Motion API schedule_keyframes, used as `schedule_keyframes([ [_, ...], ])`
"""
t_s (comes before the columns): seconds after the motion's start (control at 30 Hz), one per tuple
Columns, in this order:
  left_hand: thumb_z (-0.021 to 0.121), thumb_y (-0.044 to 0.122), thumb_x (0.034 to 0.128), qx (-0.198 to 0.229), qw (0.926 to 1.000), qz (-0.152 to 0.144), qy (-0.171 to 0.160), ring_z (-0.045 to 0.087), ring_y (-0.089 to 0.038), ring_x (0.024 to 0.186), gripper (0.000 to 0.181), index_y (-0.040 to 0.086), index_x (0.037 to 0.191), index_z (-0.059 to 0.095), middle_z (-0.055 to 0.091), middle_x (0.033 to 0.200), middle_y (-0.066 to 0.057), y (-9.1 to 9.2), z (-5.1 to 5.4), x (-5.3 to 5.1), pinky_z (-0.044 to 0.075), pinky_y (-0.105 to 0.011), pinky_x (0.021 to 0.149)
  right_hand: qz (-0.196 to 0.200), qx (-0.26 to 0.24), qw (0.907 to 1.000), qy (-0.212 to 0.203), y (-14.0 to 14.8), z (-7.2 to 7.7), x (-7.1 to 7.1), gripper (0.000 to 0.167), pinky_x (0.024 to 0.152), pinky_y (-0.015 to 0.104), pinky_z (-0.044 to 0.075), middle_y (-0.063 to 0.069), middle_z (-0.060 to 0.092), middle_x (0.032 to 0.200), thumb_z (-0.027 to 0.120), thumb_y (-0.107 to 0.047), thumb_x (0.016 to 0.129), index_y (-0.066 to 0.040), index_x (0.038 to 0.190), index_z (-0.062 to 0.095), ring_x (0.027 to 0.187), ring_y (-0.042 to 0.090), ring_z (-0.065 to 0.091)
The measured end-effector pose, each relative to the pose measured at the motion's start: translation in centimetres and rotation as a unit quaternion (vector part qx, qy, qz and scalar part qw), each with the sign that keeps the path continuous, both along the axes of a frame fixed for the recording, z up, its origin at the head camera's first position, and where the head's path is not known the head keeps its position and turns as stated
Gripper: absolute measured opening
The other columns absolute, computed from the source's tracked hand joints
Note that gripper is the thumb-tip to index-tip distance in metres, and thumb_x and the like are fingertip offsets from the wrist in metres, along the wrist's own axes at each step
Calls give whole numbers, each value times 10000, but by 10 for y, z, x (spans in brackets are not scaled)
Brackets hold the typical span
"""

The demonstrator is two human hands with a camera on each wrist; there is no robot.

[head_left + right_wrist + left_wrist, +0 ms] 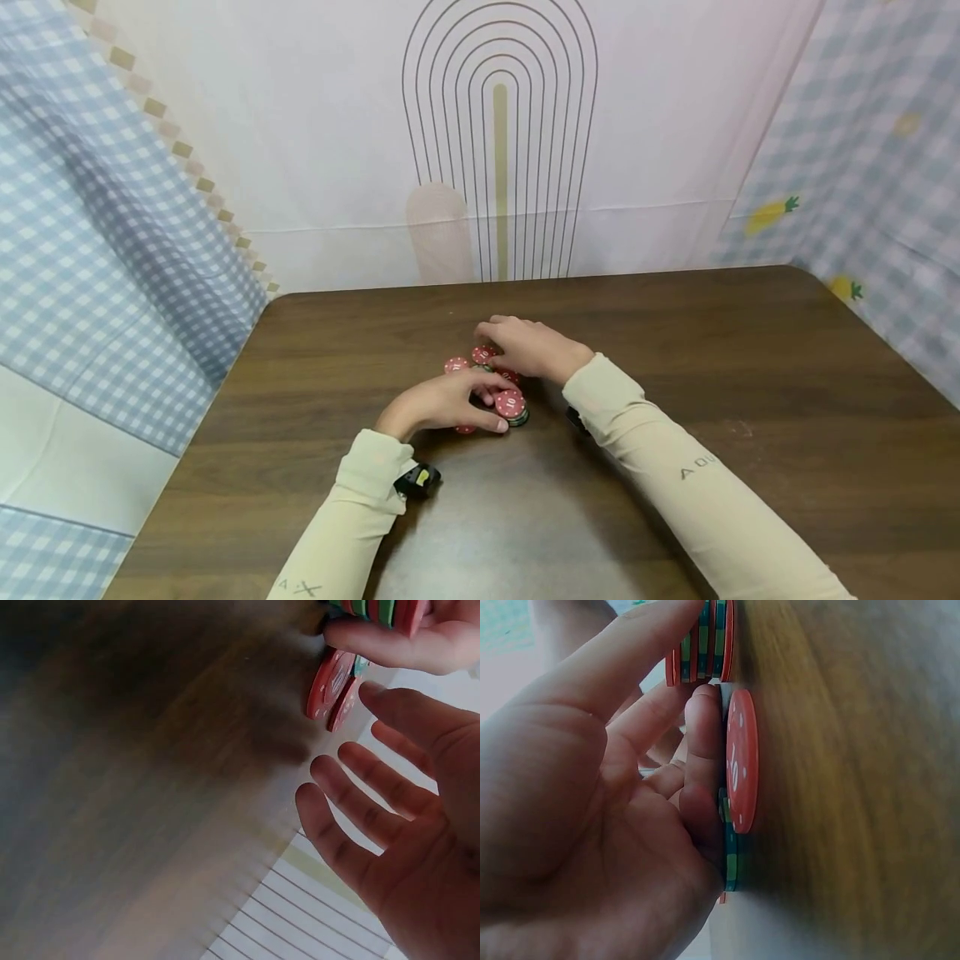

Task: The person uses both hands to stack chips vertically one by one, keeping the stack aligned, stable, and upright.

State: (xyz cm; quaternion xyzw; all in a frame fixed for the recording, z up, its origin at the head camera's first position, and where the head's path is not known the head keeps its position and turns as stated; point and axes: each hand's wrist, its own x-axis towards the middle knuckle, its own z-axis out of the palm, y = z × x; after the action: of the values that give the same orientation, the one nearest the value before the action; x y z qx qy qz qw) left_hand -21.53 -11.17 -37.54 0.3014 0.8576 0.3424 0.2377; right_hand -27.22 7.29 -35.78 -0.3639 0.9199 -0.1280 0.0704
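Note:
A short stack of red and green poker chips [511, 406], topped by a red one marked 10, stands on the table. My left hand [442, 403] holds this stack between thumb and fingers; the left wrist view shows its layered edges [699, 656]. Under the curled lower fingers of that hand lies a loose red chip [742, 761] with a green one beside it. Beyond, my right hand [531, 346] hovers over the far chips with its fingers spread and relaxed. Its palm holds nothing in the right wrist view, where red chips [330, 684] lie near the thumb.
Loose red chips [457, 365] lie around and partly under both hands on the brown wooden table [675, 333]. A printed white cloth [322, 142] hangs behind the far table edge, and blue checked cloth [97, 208] hangs at the left.

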Motion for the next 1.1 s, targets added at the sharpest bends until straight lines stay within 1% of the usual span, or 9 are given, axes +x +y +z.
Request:
schedule_keyframes([
  [0.13,836,243,930,74,9999,-79,-24,553,-107,986,511,131,1399,666,619,1063,5,-1,-1,-1,465,-276,902,197,38,9998,-94,-6,-3,-5,350,1000,452,548,116,646,1317,701,-119,1021,-90,1369,671,1186,264,659],
  [0.23,840,240,927,68,9999,-112,-47,556,-103,984,517,129,1400,665,623,1061,8,-1,-2,-1,469,-275,906,366,2,9993,-88,-6,-6,-7,340,1029,440,535,126,642,1330,683,-79,1024,-77,1363,690,1228,277,646],
  [0.33,843,246,924,39,9999,-128,-58,559,-99,986,515,130,1394,668,627,1066,13,0,-3,-1,471,-275,906,414,-78,9991,-36,-3,-10,-6,314,1011,427,545,132,643,1287,673,-48,1021,-58,1333,711,1194,275,654],
  [0.47,843,255,923,13,9999,-142,-41,559,-103,1000,519,132,1396,667,629,1084,14,1,-1,-1,469,-280,914,437,-154,9988,159,-2,-13,-5,269,988,393,551,117,654,1216,670,-29,1014,-49,1273,737,1129,248,665],
  [0.63,840,255,927,21,9999,-147,17,561,-108,1014,511,137,1394,669,633,1103,18,-1,0,-1,467,-288,932,585,-45,9972,471,-6,-12,-4,198,924,376,567,105,654,1131,657,-47,1026,-50,1197,755,1029,227,671],
  [0.83,837,257,930,-19,9999,-118,19,561,-97,1000,493,140,1381,675,631,1090,21,-3,-1,0,471,-275,923,562,148,9966,589,-9,-12,-3,211,916,396,578,108,661,1163,658,-89,1039,-67,1227,752,1040,237,680],
  [0.93,841,255,926,-44,10000,-63,0,564,-92,1001,500,133,1381,675,634,1091,23,-3,0,0,471,-271,925,585,139,9964,604,-9,-12,-3,212,915,406,580,113,665,1168,664,-96,1034,-69,1226,750,1049,252,679],
  [1.1,840,271,925,-77,10000,-22,16,567,-93,1018,517,137,1394,667,633,1112,20,-1,0,-1,473,-278,940,533,115,9964,648,-6,-13,-7,213,932,415,564,101,661,1147,711,-99,983,-78,1191,750,1084,266,639],
])
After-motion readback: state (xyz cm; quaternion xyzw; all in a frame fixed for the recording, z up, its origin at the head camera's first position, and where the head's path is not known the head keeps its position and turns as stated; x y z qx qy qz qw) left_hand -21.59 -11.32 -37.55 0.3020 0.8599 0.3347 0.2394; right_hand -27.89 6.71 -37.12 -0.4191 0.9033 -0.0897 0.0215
